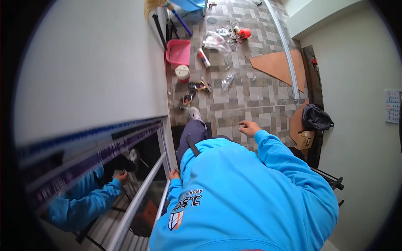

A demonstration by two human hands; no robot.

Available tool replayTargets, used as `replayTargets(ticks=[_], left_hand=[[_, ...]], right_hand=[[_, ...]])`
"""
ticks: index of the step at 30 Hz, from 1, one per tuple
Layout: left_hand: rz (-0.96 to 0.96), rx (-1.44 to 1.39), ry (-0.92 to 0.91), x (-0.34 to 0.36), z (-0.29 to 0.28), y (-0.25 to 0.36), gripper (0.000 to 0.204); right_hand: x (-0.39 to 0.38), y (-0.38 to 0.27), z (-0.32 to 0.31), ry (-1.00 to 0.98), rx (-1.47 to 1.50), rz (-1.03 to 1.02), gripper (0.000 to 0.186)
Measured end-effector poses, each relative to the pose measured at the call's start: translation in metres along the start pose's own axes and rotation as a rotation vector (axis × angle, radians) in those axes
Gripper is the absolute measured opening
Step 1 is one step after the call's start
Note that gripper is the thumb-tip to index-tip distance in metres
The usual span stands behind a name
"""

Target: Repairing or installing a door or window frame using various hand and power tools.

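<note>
My left hand [174, 173] is low at my side, close to the white metal frame [157, 165] of a glass panel. Its fingers are closed, and what they pinch, if anything, is too small to make out. The dark glass [104, 175] mirrors my blue sleeve and this hand. Out to the right, my right hand [250, 128] hangs over the tiled floor, fingers loosely bent and apart, holding nothing. Purple protective tape [121, 148] runs along the panel's edge.
On the floor ahead lie a pink dustpan [179, 52], a white-lidded jug [182, 73], sandals [200, 85], a white tube [204, 57] and plastic bags [217, 43]. A long metal profile [284, 46] crosses a brown board [272, 65]. At right sits a black backpack [316, 117].
</note>
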State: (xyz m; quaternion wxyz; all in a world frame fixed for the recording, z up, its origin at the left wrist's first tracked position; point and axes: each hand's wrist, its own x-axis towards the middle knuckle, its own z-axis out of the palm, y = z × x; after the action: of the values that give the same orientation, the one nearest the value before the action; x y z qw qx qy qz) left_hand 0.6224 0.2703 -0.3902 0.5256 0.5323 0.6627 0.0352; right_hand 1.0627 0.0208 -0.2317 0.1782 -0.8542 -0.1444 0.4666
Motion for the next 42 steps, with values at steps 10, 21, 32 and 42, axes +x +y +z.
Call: replayTargets(ticks=[10, 21, 32, 42], left_hand=[[0.147, -0.028, -0.176, 0.180, 0.140, 0.276, 0.024], [0.274, 0.289, -0.176, 0.204, 0.421, 0.473, 0.027], [-0.321, 0.278, -0.642, 0.101, 0.787, 0.582, 0.021], [-0.532, 0.296, -0.358, 0.121, 0.810, 0.577, 0.026]], right_hand=[[0.060, 0.076, -0.161, 0.383, 0.588, 0.449, 0.044], [0.384, 0.182, -0.350, 0.197, 0.481, 0.508, 0.034], [0.953, 0.209, -0.528, 0.614, 0.095, 0.405, 0.066], [1.026, 0.303, -0.542, 0.841, -0.072, 0.404, 0.056]])
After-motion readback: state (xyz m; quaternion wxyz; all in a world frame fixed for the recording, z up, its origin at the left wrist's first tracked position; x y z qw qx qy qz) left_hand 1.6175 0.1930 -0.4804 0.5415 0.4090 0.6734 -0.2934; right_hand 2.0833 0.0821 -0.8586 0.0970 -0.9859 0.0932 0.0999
